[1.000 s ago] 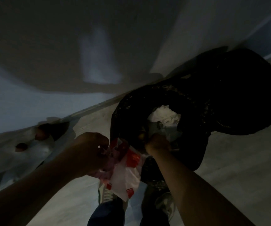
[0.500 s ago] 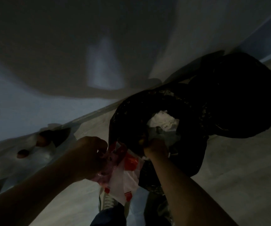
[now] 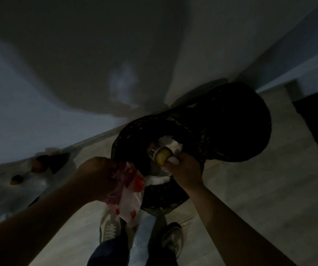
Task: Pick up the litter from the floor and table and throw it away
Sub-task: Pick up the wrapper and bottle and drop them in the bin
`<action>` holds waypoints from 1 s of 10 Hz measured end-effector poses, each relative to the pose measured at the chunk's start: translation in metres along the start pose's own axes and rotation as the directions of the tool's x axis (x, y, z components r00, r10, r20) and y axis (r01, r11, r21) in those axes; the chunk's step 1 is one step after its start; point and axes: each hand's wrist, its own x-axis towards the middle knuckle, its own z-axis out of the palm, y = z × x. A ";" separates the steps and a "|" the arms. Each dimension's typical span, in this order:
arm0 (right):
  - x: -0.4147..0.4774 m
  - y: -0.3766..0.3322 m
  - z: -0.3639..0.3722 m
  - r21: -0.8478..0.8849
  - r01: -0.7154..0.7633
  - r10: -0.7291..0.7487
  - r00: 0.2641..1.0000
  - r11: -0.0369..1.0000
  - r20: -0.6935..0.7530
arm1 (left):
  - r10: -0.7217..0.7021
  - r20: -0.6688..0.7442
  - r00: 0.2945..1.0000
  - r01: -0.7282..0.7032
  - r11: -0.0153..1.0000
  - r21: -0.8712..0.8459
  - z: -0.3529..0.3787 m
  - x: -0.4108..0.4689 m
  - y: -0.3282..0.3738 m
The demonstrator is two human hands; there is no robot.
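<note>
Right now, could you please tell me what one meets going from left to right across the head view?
In order: white bag on the floor → left hand → red-and-white bag → labelled bottle → right hand.

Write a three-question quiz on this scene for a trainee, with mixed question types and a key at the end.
1. True or false: the right hand holds a labelled container at the mouth of the black bin bag.
2. The left hand grips: A) a red-and-white wrapper; B) a broom; C) nothing.
3. Fill in: crumpled ____ paper already lies inside the bag.

Key: 1 true; 2 A; 3 white.
</note>
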 end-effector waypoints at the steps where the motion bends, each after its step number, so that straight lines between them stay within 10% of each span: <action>1: -0.023 -0.010 -0.040 0.062 0.041 -0.035 0.995 0.997 -0.093 | -0.103 0.070 0.992 0.107 0.993 -0.051 -0.008 -0.011 0.024; 2: -0.043 -0.017 -0.077 0.101 0.078 -0.055 0.976 0.992 -0.212 | -0.031 -0.098 0.995 0.036 0.998 0.043 -0.031 -0.027 0.074; 5: -0.074 -0.012 -0.160 0.168 0.109 0.008 0.817 0.980 -0.577 | 0.012 0.027 1.000 -0.011 0.999 -0.046 -0.082 -0.064 0.197; 7: -0.050 0.001 -0.182 0.140 0.011 0.075 0.801 0.990 -0.594 | 0.275 0.065 0.959 -0.276 0.961 0.002 -0.079 -0.072 0.216; 10: -0.068 -0.018 -0.182 -0.072 0.002 -0.035 0.884 0.997 -0.466 | 0.290 0.057 0.955 -0.292 0.956 0.025 -0.097 -0.107 0.214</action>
